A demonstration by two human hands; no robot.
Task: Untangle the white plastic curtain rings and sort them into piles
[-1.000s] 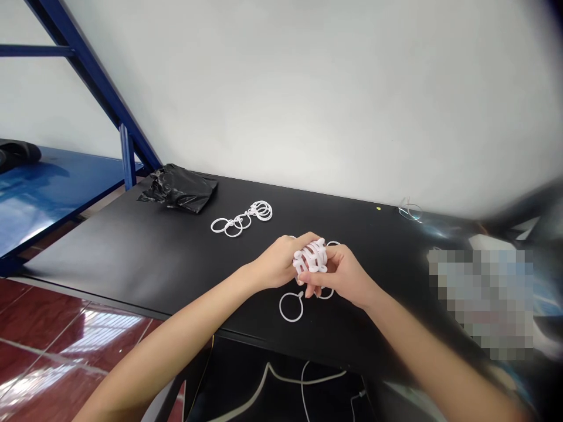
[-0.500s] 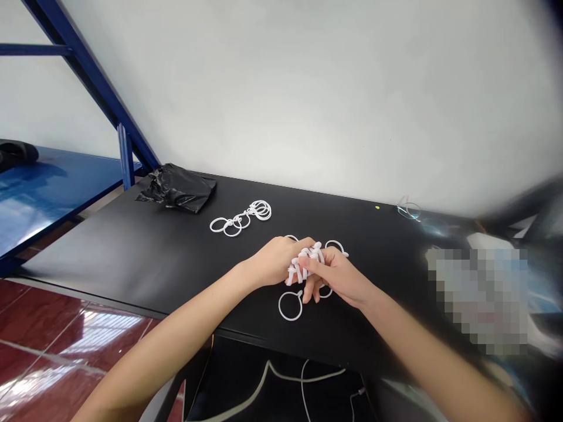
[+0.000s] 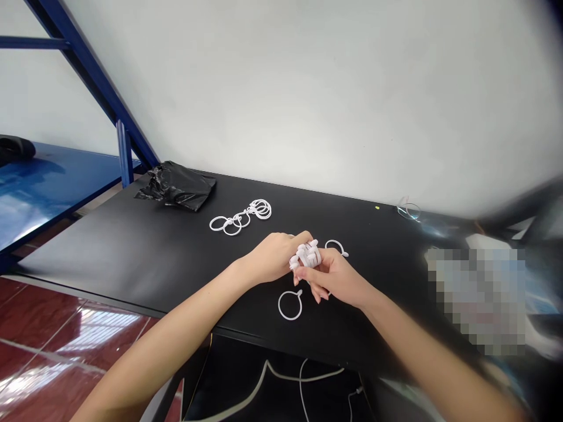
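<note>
Above the black table, a bunch of white plastic rings (image 3: pixel 307 256) with small knobbed ends is gathered between my two hands. My left hand (image 3: pixel 281 255) is closed around the bunch from the left, its fingers partly hidden behind the rings. From the right, my right hand (image 3: pixel 336 275) grips the same bunch, thumb in front and fingers curled below. One loose white ring (image 3: pixel 279 310) lies on the table just below the hands. Another ring (image 3: pixel 336 242) lies behind my right hand.
Further back on the black table (image 3: pixel 132 252) lies a chained group of white rings (image 3: pixel 232 225). A crumpled black plastic bag (image 3: pixel 182 186) is at the back left, and clear glasses (image 3: pixel 409 210) are near the wall. A blurred package (image 3: pixel 479 299) sits at the right.
The rings between my hands are now pressed into a tighter, more even stack. My hands have shifted only slightly; the loose rings on the table stay put.
</note>
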